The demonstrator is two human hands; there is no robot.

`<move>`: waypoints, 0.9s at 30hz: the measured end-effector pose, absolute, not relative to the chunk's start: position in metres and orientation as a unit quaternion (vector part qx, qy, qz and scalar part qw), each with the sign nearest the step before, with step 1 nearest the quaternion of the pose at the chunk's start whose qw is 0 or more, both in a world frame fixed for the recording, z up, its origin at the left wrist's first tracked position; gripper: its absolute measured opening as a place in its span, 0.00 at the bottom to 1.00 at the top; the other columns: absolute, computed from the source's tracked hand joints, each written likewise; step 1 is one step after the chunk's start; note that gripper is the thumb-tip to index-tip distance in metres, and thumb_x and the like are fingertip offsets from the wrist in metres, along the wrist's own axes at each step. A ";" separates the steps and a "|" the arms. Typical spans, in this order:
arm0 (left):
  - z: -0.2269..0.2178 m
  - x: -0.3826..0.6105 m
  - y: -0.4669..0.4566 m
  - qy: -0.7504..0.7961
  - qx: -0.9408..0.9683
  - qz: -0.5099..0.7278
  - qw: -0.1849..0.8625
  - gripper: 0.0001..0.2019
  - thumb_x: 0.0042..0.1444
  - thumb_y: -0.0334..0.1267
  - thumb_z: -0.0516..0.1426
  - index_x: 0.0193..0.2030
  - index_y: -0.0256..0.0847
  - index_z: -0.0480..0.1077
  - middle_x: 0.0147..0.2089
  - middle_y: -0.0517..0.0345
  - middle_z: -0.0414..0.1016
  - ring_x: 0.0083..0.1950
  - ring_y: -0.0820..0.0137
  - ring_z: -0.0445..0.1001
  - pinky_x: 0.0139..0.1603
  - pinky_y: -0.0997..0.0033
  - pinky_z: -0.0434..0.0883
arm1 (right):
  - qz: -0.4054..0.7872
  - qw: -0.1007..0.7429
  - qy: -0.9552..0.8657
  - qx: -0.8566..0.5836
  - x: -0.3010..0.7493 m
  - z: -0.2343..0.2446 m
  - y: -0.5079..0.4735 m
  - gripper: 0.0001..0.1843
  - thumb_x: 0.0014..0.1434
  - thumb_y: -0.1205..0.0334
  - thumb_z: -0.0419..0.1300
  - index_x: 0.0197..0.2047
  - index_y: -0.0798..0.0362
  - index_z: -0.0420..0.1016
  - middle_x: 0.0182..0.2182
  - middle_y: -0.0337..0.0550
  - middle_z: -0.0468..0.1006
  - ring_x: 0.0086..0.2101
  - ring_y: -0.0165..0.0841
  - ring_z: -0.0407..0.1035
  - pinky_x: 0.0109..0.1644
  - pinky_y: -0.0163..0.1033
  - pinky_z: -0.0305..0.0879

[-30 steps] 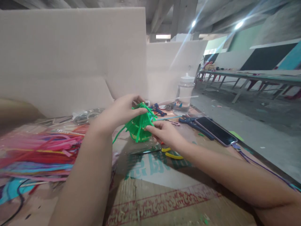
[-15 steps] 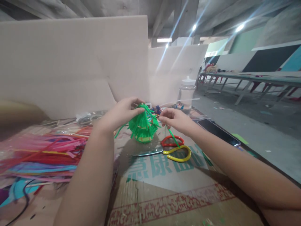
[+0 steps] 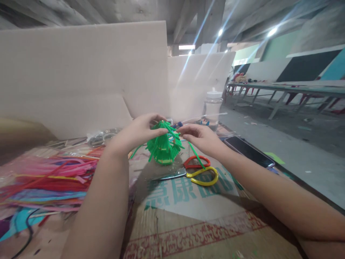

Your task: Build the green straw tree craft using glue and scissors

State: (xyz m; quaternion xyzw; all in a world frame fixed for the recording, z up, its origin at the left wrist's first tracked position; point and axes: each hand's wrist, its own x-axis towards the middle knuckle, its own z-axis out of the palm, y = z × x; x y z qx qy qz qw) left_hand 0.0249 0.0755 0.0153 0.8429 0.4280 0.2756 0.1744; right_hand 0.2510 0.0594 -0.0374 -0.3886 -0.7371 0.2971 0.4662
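A green tree-shaped craft of fringed strips (image 3: 163, 147) stands on the cardboard-covered table (image 3: 188, 216). My left hand (image 3: 140, 131) pinches its top from the left, fingers closed on it. Just right of the top, my right hand (image 3: 201, 138) has its fingers closed on a thin green strip (image 3: 196, 155) that trails down toward the scissors. Scissors with a red and a yellow handle (image 3: 201, 169) lie just in front of the craft, blades pointing left.
A heap of coloured strips (image 3: 45, 183) covers the table's left side. A phone (image 3: 249, 151) lies at the right edge, a clear plastic bottle (image 3: 212, 108) behind it. White foam boards (image 3: 81, 72) wall the back. Tape rolls (image 3: 104, 136) sit near them.
My right hand rose from the craft's lower right side to beside its top, taking a green strip with it. The scissors it covered came into view. My left hand stayed on the top.
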 end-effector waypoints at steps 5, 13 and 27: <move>0.016 0.024 0.076 0.427 0.842 0.279 0.174 0.21 0.56 0.49 0.59 0.52 0.41 0.71 0.53 0.52 0.76 0.52 0.63 0.74 0.52 0.64 0.70 | 0.216 0.493 -0.756 -0.374 0.254 -0.041 0.060 0.16 0.50 0.77 0.52 0.39 0.54 0.74 0.36 0.41 0.75 0.36 0.31 0.69 0.44 0.40 0.65; 0.018 0.025 0.072 0.427 0.842 0.276 0.181 0.19 0.55 0.46 0.59 0.52 0.43 0.71 0.52 0.54 0.77 0.50 0.64 0.75 0.48 0.66 0.71 | 0.155 0.490 -0.775 -0.368 0.256 -0.045 0.063 0.14 0.46 0.79 0.51 0.33 0.53 0.69 0.29 0.37 0.66 0.31 0.30 0.62 0.37 0.37 0.59; 0.023 0.034 0.063 0.394 0.867 0.259 0.163 0.18 0.54 0.44 0.59 0.51 0.43 0.72 0.52 0.54 0.78 0.51 0.63 0.76 0.51 0.63 0.71 | 0.102 0.454 -0.804 -0.369 0.248 -0.045 0.055 0.04 0.58 0.62 0.64 0.37 0.51 0.80 0.33 0.40 0.73 0.32 0.30 0.65 0.40 0.38 0.62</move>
